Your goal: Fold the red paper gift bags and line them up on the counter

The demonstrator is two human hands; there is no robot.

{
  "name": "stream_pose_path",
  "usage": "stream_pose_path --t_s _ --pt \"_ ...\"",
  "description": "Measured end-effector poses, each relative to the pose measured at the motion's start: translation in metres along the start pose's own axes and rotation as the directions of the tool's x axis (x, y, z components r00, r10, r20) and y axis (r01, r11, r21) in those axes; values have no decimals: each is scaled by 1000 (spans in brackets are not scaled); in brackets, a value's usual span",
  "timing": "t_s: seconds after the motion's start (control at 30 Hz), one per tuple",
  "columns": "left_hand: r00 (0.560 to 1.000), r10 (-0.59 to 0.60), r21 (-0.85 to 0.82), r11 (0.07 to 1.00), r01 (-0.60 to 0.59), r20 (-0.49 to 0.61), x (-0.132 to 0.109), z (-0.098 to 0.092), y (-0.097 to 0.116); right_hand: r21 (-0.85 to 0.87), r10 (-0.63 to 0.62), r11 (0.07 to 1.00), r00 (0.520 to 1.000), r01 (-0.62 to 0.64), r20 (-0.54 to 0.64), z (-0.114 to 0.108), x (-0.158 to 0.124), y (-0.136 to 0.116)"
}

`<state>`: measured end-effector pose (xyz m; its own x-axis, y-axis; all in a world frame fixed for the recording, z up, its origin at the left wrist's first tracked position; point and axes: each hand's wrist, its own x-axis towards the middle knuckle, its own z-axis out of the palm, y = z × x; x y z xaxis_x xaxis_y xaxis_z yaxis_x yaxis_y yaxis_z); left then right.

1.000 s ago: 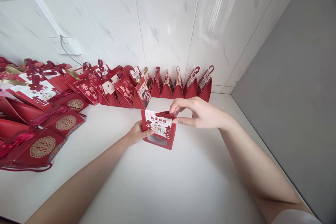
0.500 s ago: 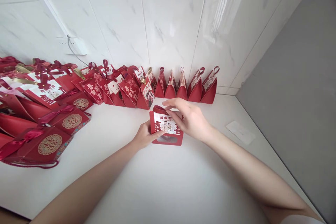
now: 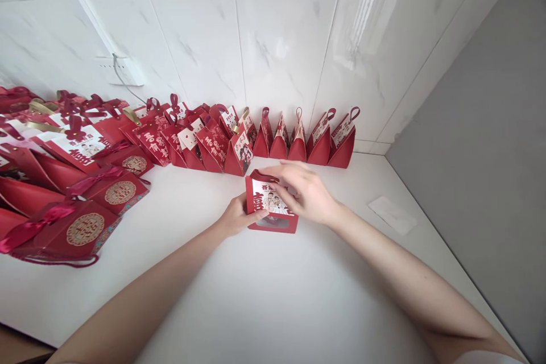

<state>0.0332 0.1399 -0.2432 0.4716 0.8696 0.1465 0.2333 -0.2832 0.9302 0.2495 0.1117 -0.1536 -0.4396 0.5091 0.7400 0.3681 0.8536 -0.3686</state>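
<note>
A red gift box (image 3: 273, 223) with a white printed front showing a cartoon couple stands on the white table in the middle. My left hand (image 3: 236, 215) grips its lower left side, thumb across the front. At the top of the box is a dark red ribbon loop (image 3: 261, 176). My right hand (image 3: 307, 190) reaches over the upper right of the box, its fingers at the ribbon and covering part of the printed front. Whether the right fingertips pinch the ribbon is hard to make out.
Behind, a row of red boxes (image 3: 319, 148) with ribbon loops lines the tiled wall. Many more red boxes (image 3: 91, 227) crowd the left side. A white paper (image 3: 392, 214) lies at the right, near the grey surface (image 3: 478, 142).
My right fingers have shifted slightly left over the ribbon loop, which now looks flatter. My left hand still grips the box. The whole view has moved a little.
</note>
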Motion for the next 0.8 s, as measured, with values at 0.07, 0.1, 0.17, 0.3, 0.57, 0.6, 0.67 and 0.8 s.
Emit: stream_pose_path --t_s 0.07,0.1,0.17,0.3,0.57,0.6,0.67,0.8 --pt "1000 -21 -68 997 21 7 2 -2 -2 116 143 985 983 -129 -116 7 -2 7" --pt "999 -33 -88 996 31 -22 4 -3 -3 212 242 956 954 -203 -175 13 -5 13" --pt "990 -60 -85 995 49 -131 6 -6 -4 439 443 839 872 -321 -209 29 -14 27" --pt "940 -116 -80 992 95 -321 7 -11 -6 644 513 595 844 -481 157 57 -37 56" --pt "983 -67 -304 952 12 -172 9 -19 -15 652 422 501 818 -569 390 55 -47 73" --pt "985 -56 -293 956 4 -166 9 -21 -15 652 417 502 820 -568 393 55 -47 74" --pt "986 -45 -257 966 3 -160 9 -22 -14 654 405 510 827 -559 391 56 -48 78" --pt "985 -25 -221 975 -13 -169 9 -21 -12 649 394 528 835 -548 384 57 -50 81"
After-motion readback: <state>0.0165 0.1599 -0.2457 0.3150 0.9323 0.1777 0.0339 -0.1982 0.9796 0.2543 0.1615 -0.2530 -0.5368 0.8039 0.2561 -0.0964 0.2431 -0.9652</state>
